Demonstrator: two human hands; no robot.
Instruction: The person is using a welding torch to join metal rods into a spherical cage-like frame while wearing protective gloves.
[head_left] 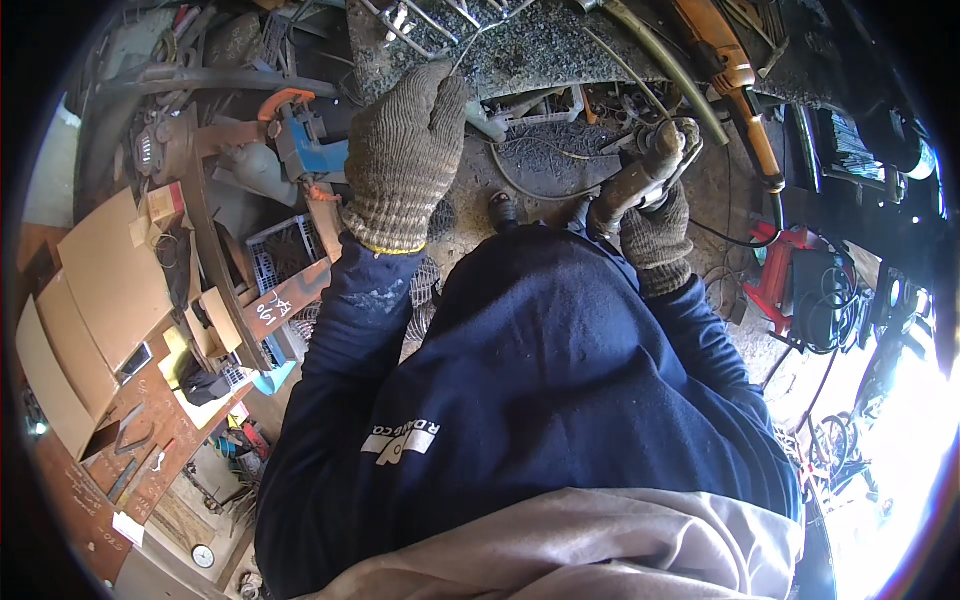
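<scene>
Both my hands wear grey-brown knitted work gloves. My left hand is closed at the near edge of the bench, its fingers round a thin metal rod of a wire rack. The rack is partly cut off by the upper edge of the view. My right hand is wrapped round a worn welding electrode holder. A long thin welding rod sticks out from its jaws, slanting up and left over the bench edge. The rod's tip is apart from the rack.
The dark, grit-covered bench top lies ahead. An orange power tool and a curved metal tube lie at its right. A blue clamp stands left. Cardboard boxes cover the left table. Right is a red machine with cables.
</scene>
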